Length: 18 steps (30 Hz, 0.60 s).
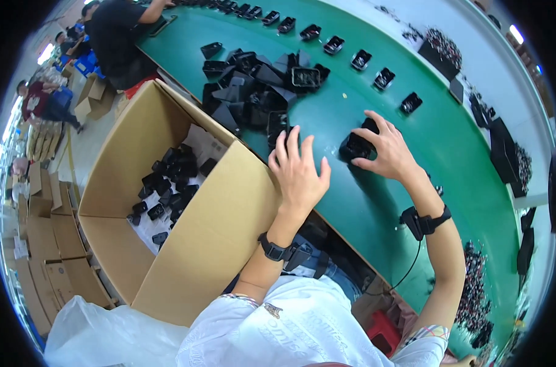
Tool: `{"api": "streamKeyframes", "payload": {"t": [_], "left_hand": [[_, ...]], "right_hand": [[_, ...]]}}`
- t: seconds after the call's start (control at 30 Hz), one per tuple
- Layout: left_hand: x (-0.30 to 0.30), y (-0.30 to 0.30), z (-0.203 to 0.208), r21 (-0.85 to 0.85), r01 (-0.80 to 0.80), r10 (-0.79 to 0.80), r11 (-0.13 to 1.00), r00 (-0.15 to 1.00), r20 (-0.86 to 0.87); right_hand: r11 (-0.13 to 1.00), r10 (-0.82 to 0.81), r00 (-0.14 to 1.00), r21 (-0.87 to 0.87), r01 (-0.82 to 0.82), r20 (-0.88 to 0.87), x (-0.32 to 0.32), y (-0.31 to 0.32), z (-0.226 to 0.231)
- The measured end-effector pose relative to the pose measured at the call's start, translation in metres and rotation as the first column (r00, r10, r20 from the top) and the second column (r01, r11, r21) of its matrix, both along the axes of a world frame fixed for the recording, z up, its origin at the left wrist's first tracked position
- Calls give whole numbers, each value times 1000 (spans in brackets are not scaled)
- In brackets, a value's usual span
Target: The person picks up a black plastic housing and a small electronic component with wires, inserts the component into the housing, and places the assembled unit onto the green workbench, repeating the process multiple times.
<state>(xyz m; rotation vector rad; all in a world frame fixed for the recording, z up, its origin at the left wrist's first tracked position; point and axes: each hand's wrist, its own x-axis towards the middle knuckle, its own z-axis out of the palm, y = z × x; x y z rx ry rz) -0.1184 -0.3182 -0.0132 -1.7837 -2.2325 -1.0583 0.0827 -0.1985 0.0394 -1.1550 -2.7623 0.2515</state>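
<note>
On the green bench, my right hand point(390, 148) has its thumb and fingers around a black plastic housing point(355, 147). My left hand point(301, 177) hovers by the near edge of a pile of black plastic housings point(247, 85). Its fingers are spread, with the tips beside a black open-faced housing point(278, 126); whether they touch it I cannot tell. Both wrists wear black straps with small devices, and a cable hangs from the right one.
A large open cardboard box point(198, 238) with loose black parts point(174, 177) stands at the left. Housings point(360, 59) form a row along the green bench point(327, 116). Small wired parts point(477, 287) lie at right. A person point(115, 40) works at far left.
</note>
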Motion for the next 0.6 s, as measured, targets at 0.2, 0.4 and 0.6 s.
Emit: {"api": "streamKeyframes", "payload": {"t": [0.2, 0.4, 0.6], "left_hand": [[48, -1, -3, 101, 414, -422, 904, 904, 66], [35, 10, 15, 178, 335, -350, 925, 935, 59], [54, 18, -13, 142, 462, -478, 876, 787, 390]], "right_hand": [[1000, 1, 993, 23, 2, -121, 42, -26, 5], [960, -273, 959, -84, 266, -78, 136, -110, 56], [919, -394, 914, -28, 393, -96, 121, -171, 3]]}}
